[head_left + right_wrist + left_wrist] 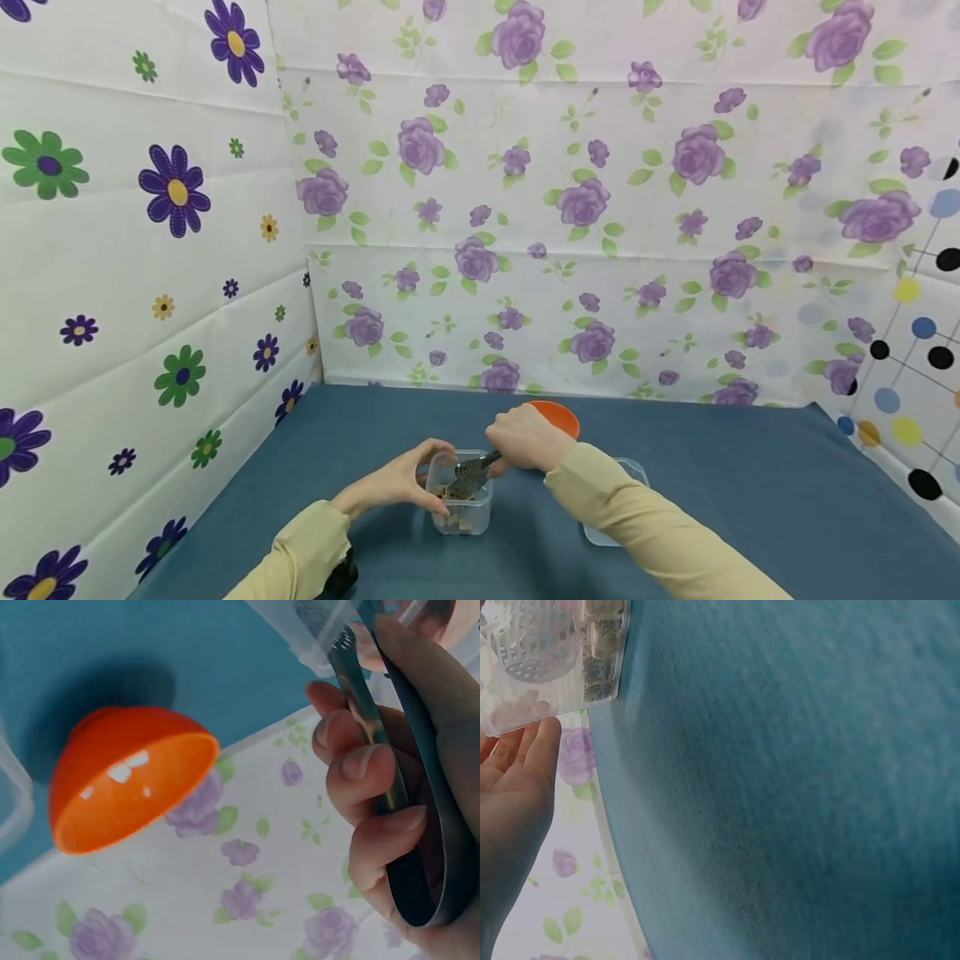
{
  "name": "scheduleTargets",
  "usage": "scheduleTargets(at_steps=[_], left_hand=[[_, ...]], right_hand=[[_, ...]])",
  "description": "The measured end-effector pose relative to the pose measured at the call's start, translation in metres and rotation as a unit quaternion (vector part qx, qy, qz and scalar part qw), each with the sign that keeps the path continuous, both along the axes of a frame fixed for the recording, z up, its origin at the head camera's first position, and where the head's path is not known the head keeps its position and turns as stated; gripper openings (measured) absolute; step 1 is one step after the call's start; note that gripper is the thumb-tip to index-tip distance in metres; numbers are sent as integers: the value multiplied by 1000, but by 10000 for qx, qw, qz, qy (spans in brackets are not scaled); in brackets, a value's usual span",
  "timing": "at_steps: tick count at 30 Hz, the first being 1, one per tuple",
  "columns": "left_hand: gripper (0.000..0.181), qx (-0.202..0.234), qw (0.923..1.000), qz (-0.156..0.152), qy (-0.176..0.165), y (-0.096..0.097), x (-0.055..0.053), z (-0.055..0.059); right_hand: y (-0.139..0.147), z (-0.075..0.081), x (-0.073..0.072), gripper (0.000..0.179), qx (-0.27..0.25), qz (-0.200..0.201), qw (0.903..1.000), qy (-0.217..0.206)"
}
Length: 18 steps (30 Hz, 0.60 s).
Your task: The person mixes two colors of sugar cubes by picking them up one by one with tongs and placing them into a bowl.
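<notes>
A clear plastic container [482, 515] stands on the blue cloth, with small brown cubes [602, 641] at its bottom. My left hand [401, 483] grips its left side, thumb at the front and fingers behind. In my right hand [528, 437] are metal tongs [406, 881], fingers and thumb wrapped around both arms. The perforated tong heads [470, 477] reach down inside the container among the cubes. Whether a cube sits between the heads cannot be made out.
Just behind my right hand is an orange bowl [135, 780], partly hidden in the head view. A clear plastic piece [602, 537], perhaps a lid or second box, lies under my right forearm. Flower-patterned sheets [480, 208] rise behind the blue table cloth [405, 567].
</notes>
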<state>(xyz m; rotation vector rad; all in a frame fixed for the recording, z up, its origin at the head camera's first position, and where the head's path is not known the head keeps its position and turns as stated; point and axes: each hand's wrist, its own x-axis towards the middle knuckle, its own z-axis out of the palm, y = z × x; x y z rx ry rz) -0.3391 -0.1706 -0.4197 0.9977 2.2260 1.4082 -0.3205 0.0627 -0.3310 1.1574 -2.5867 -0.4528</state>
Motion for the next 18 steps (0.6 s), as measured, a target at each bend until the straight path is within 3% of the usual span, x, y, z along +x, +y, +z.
scheduleTargets(at_steps=[8,18], left_hand=[[69,7,9999,-51,92,-1,0,0],[65,-19,9999,-46,119,-1,-1,-3]], right_hand=[[-21,11,5,38,972,-465,9936,346],[-30,10,3,38,1546,-786,9837,473]])
